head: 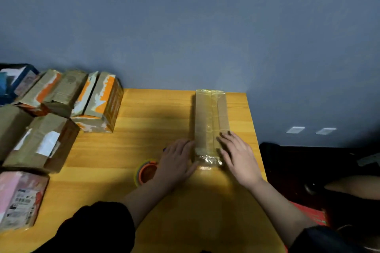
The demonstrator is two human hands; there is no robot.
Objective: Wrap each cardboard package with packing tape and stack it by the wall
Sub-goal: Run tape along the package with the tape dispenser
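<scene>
My left hand (176,158) and right hand (238,158), fingers straight and flat, press either side of a long taped cardboard package (209,121) lying on the wooden table (144,125), its far end at the blue wall (205,26). The tape roll (146,173) sits beside my left wrist.

Dim, soft focus, wide-angle edge warping

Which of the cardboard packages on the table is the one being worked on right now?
The long taped package on the right, between the left hand and right hand. The other packages sit untouched along the table's left side.
</scene>
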